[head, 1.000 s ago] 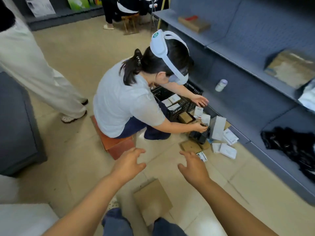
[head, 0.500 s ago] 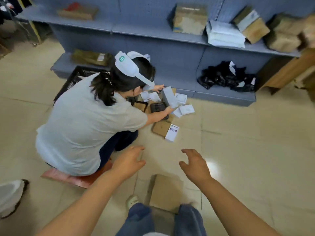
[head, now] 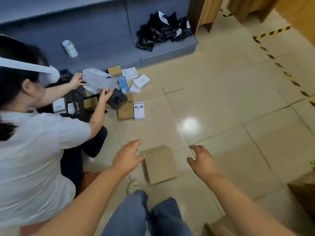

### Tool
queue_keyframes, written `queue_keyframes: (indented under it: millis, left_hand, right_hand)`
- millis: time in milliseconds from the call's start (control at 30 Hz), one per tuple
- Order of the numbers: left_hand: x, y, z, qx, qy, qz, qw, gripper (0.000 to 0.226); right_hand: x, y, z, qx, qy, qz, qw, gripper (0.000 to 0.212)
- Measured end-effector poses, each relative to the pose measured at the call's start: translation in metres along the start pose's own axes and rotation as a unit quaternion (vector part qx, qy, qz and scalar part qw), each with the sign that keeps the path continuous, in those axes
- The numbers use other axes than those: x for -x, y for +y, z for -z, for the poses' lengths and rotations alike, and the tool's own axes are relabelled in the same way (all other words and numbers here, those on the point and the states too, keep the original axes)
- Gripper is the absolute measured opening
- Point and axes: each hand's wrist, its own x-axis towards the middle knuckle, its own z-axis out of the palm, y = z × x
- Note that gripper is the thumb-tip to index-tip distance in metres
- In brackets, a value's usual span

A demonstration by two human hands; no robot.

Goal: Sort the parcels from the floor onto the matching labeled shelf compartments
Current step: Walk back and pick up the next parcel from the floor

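A plain brown cardboard parcel (head: 160, 165) lies flat on the tiled floor just in front of my feet. My left hand (head: 127, 157) hovers at its left edge, fingers spread, thumb close to the box corner. My right hand (head: 202, 160) is open to the right of the box, a short gap away. Neither hand holds anything. Further off, a heap of small parcels (head: 131, 84) lies against the base of the blue shelf (head: 167, 51), among them a brown box with a white label (head: 130, 110).
A crouching person in a white shirt (head: 34, 150) at left handles a clear package (head: 99, 79) over a black crate (head: 77, 101). Black bags (head: 162, 29) rest on the bottom shelf. Yellow-black floor tape (head: 279, 65) runs at right. A brown carton (head: 303, 196) sits at the right edge.
The view has swung right and down toward the floor. The brown parcel now lies between my two open hands, which have come lower and closer to it.
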Motion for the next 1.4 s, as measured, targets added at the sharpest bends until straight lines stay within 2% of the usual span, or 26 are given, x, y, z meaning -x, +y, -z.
queue_keyframes:
  millis: [233, 433, 567, 700, 833, 1000, 1100, 1233, 1300, 1333, 1400]
  left_hand:
    - [-0.062, -0.051, -0.090, -0.002, -0.066, 0.000, 0.998, 0.056]
    - [-0.134, -0.133, -0.178, -0.009, -0.086, 0.042, 0.995, 0.057]
    - [-0.188, -0.191, -0.247, 0.044, -0.102, 0.105, 0.988, 0.059]
    - [-0.240, -0.251, -0.312, 0.127, -0.113, 0.199, 0.965, 0.061]
    - [-0.273, -0.292, -0.359, 0.077, -0.104, 0.243, 0.961, 0.062]
    - [-0.292, -0.309, -0.399, 0.037, -0.059, 0.308, 0.949, 0.070]
    - [-0.298, -0.322, -0.415, 0.099, -0.056, 0.363, 0.925, 0.061]
    - [-0.293, -0.328, -0.418, 0.345, -0.106, 0.388, 0.848, 0.036]
    - [-0.288, -0.325, -0.409, 0.400, -0.111, 0.395, 0.820, 0.020]
    - [-0.286, -0.321, -0.402, 0.415, -0.114, 0.399, 0.810, 0.020]
    - [-0.281, -0.314, -0.388, 0.426, -0.115, 0.402, 0.802, 0.037]
  right_hand:
    - [-0.038, 0.066, -0.081, -0.022, -0.004, -0.080, 0.997, 0.049]
    - [-0.107, 0.113, -0.186, -0.009, -0.029, -0.109, 0.994, 0.049]
    - [-0.166, 0.145, -0.263, -0.005, -0.053, -0.115, 0.992, 0.050]
    - [-0.220, 0.177, -0.333, -0.035, -0.068, -0.150, 0.986, 0.049]
    - [-0.261, 0.201, -0.384, -0.051, -0.075, -0.179, 0.980, 0.052]
    - [-0.298, 0.220, -0.428, -0.051, -0.083, -0.199, 0.975, 0.053]
    - [-0.310, 0.224, -0.449, -0.092, -0.099, -0.214, 0.967, 0.049]
    - [-0.312, 0.222, -0.458, -0.192, -0.087, -0.237, 0.948, 0.022]
    - [-0.308, 0.218, -0.454, -0.219, -0.081, -0.242, 0.942, 0.007]
    - [-0.304, 0.215, -0.451, -0.235, -0.077, -0.243, 0.938, 0.009]
    - [-0.294, 0.205, -0.438, -0.275, -0.064, -0.248, 0.927, 0.011]
